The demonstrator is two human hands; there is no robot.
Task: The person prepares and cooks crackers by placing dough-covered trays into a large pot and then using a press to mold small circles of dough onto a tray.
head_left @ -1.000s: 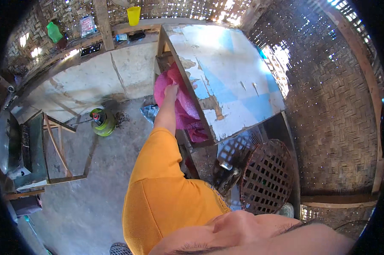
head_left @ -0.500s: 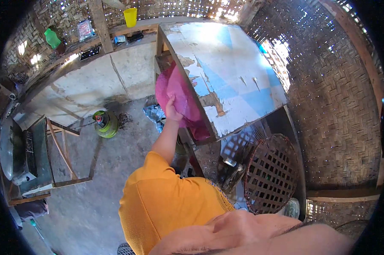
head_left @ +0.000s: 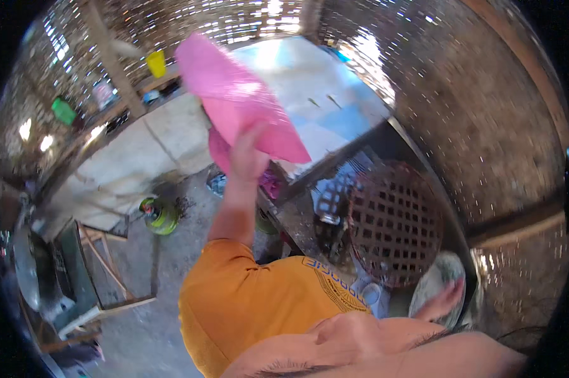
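left hand is raised at arm's length, fingers closed on the lower edge of a pink cloth, which hangs lifted and blurred above the near edge of a worn white-and-blue tabletop. right hand sits low at the right, fingers spread loosely against a pale round dish, just beside a brown woven basket. green gas cylinder stands on the floor, well apart to the left.

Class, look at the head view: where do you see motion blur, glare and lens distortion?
Head view: the pink cloth and the left hand raising it are motion-blurred; sunlight glares on the pale platform and sparkles through the woven walls; the fisheye bends straight edges toward a dark rim.
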